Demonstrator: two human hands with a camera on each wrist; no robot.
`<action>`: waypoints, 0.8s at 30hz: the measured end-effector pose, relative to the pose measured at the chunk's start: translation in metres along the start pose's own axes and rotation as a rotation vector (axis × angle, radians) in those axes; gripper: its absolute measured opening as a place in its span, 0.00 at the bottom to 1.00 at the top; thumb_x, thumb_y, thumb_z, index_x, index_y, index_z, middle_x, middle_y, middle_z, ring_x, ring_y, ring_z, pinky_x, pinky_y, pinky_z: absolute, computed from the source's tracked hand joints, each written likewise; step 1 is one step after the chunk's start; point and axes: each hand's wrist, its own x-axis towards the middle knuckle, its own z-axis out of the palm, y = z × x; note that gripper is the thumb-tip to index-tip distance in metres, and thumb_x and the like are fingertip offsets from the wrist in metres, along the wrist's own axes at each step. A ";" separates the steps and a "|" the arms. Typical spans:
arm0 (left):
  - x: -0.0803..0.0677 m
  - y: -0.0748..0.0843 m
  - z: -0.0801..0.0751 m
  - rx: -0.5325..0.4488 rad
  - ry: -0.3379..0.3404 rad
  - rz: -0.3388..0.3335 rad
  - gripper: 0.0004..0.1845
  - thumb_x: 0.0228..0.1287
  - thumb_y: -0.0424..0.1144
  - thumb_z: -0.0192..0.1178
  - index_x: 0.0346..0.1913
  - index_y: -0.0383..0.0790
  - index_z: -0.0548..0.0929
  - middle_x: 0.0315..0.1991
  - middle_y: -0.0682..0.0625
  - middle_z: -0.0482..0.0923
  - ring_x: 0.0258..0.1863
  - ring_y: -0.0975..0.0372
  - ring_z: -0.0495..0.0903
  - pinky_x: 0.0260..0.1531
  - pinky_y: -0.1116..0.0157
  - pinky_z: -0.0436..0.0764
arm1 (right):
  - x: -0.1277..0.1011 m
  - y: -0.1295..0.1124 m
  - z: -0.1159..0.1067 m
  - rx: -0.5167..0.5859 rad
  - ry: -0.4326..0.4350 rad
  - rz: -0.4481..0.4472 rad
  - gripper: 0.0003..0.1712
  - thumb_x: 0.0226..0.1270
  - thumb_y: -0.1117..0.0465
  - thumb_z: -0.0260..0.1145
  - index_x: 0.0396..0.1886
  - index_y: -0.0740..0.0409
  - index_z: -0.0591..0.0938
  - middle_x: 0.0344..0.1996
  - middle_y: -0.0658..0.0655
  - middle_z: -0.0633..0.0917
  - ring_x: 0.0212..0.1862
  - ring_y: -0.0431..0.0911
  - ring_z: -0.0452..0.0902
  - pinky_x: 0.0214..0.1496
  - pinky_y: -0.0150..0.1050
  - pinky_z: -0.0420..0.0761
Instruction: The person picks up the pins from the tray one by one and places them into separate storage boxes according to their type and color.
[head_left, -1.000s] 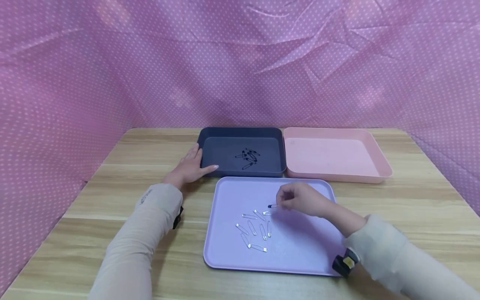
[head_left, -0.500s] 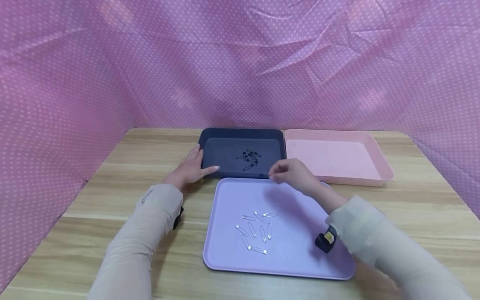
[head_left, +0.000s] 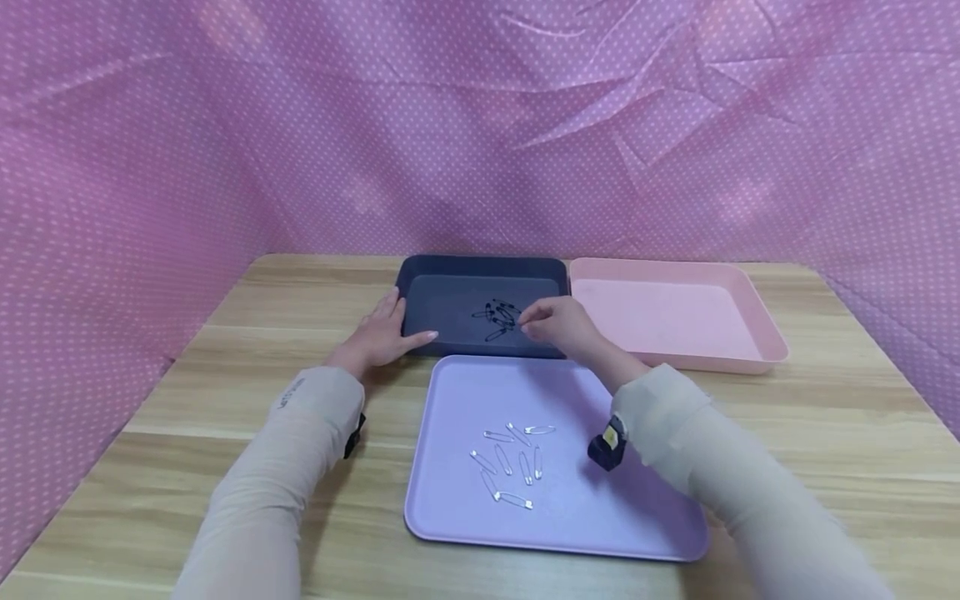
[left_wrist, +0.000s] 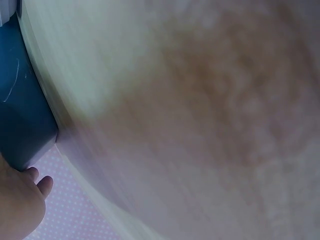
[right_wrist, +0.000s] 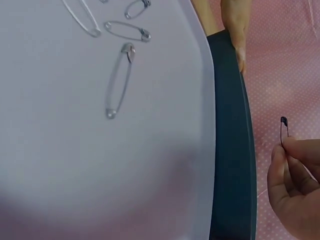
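**Mia:** What is the right hand (head_left: 558, 325) doing?

**Ben:** It is up over the dark blue tray (head_left: 450, 337), just right of the middle of the head picture. Its fingers (right_wrist: 287, 165) are curled in and pinch a small black safety pin (right_wrist: 284, 131). In the right wrist picture you can see the pin sticking up out of the fingertips, at the right edge of the frame.

**Mia:** Is anything in the blue tray?

**Ben:** Yes, a little pile of black pins (head_left: 497, 317) lies in it. The pile is just left of the right hand.

**Mia:** And the left hand (head_left: 378, 333)?

**Ben:** It lies flat on the wooden worktop (head_left: 247, 392), left of the middle. Its fingers are straight and rest against the left side of the blue tray. It holds nothing. In the left wrist picture most of the view is blurry, and you only see a bit of the hand at the lower left, next to the tray corner.

**Mia:** What is the big purple thing?

**Ben:** That is the purple tray (head_left: 622, 517), low in the middle of the frame, right in front of the blue one. A bunch of silver safety pins (head_left: 510, 458) lie spread on it, near its middle.

**Mia:** And the pink one?

**Ben:** The pink tray (head_left: 750, 346) sits at the right, touching the blue tray side by side. Behind it all hangs a pink cloth with white dots (head_left: 480, 125), filling the top of the picture.
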 end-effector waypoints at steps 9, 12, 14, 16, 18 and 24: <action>0.001 -0.002 0.001 0.000 0.003 0.007 0.55 0.48 0.73 0.36 0.65 0.30 0.38 0.66 0.42 0.26 0.64 0.53 0.28 0.59 0.51 0.39 | 0.021 0.005 0.009 -0.072 0.046 0.013 0.06 0.56 0.67 0.59 0.33 0.61 0.81 0.39 0.56 0.79 0.40 0.47 0.73 0.42 0.41 0.73; 0.001 -0.002 0.001 0.005 0.001 0.008 0.55 0.48 0.73 0.36 0.65 0.30 0.38 0.66 0.42 0.26 0.64 0.53 0.28 0.59 0.51 0.39 | 0.030 0.009 0.012 -0.067 0.042 0.054 0.08 0.57 0.68 0.58 0.35 0.62 0.81 0.40 0.57 0.78 0.41 0.48 0.74 0.43 0.41 0.73; 0.001 -0.002 0.001 0.004 0.000 0.008 0.55 0.48 0.73 0.36 0.65 0.30 0.38 0.66 0.42 0.26 0.64 0.53 0.28 0.59 0.51 0.38 | 0.035 0.011 0.013 -0.071 0.045 0.077 0.08 0.56 0.68 0.59 0.36 0.62 0.81 0.40 0.57 0.79 0.40 0.48 0.75 0.43 0.41 0.73; 0.001 -0.002 0.002 0.004 -0.002 0.007 0.55 0.48 0.73 0.36 0.65 0.31 0.38 0.66 0.42 0.26 0.64 0.53 0.28 0.59 0.51 0.39 | 0.039 0.014 0.014 -0.080 0.047 0.096 0.08 0.56 0.69 0.59 0.35 0.62 0.81 0.38 0.57 0.79 0.39 0.48 0.76 0.43 0.40 0.73; 0.001 -0.002 0.002 0.003 -0.003 0.006 0.55 0.48 0.73 0.36 0.65 0.30 0.38 0.66 0.42 0.26 0.64 0.53 0.28 0.59 0.51 0.39 | 0.042 0.015 0.015 -0.095 0.049 0.108 0.08 0.56 0.69 0.58 0.35 0.62 0.81 0.37 0.56 0.80 0.38 0.47 0.76 0.43 0.41 0.73; 0.000 -0.002 0.001 0.005 -0.002 -0.003 0.55 0.47 0.74 0.35 0.65 0.31 0.37 0.66 0.43 0.25 0.64 0.54 0.27 0.59 0.52 0.38 | 0.050 0.015 0.021 -0.092 0.043 0.109 0.09 0.56 0.72 0.56 0.35 0.64 0.81 0.35 0.58 0.80 0.38 0.48 0.77 0.43 0.40 0.74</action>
